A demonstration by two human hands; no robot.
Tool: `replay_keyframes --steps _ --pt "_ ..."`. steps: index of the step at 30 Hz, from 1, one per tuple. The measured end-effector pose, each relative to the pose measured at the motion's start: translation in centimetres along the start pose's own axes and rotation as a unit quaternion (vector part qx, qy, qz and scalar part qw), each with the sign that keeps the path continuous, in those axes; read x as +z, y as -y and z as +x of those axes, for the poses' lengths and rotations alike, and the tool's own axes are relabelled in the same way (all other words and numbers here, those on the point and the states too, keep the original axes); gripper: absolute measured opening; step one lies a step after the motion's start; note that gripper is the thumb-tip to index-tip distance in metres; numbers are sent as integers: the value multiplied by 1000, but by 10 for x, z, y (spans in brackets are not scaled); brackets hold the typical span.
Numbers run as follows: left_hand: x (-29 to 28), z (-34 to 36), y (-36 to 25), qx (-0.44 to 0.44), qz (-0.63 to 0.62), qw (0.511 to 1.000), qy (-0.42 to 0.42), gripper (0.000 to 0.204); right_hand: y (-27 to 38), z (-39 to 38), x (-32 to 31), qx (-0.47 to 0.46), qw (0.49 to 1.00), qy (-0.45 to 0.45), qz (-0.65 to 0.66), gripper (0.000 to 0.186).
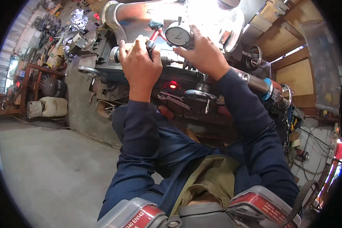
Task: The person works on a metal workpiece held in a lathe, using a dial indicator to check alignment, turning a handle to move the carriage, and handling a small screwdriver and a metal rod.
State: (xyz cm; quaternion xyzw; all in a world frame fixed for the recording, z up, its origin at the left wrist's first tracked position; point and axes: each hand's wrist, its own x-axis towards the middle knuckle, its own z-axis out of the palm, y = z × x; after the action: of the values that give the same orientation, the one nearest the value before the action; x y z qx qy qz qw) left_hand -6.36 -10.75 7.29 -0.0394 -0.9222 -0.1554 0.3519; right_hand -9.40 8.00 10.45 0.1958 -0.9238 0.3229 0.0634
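Note:
My left hand (140, 64) grips the lower part of a red jointed indicator-stand arm (154, 36) with a teal knob (155, 24) on top, over the metal lathe. Just right of the arm is a round dial indicator (178, 35), with my right hand (205, 55) closed at its right side and lower edge, thumb near its stem. Under both hands runs a dark horizontal shaft (171, 60), partly hidden by my fingers. A metal cylinder (114, 54) lies just left of my left hand.
Handwheels (199, 95) line the lathe's front, with wrenches (173, 99) on a ledge below and a tailstock (260, 83) at the right. Cluttered metal parts (79, 22) fill the upper left; a gas cylinder (54, 107) lies on the concrete floor (49, 159). Wooden panels (292, 76) stand at right.

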Motion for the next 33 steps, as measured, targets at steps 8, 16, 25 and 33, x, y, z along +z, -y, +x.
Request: replay_keyframes --steps 8,16,25,33 --pt "-15 -8 15 69 -31 992 99 60 -9 -1 -23 -62 996 -13 63 60" --pt "-13 -12 -7 42 -215 969 117 44 -30 -20 -14 -50 994 -64 68 50" --pt "-11 -18 -20 76 -47 986 139 45 -27 -23 -12 -31 991 -79 108 46" --pt "-12 -17 -24 59 -26 987 144 47 -32 -24 -5 -31 984 -102 141 43"
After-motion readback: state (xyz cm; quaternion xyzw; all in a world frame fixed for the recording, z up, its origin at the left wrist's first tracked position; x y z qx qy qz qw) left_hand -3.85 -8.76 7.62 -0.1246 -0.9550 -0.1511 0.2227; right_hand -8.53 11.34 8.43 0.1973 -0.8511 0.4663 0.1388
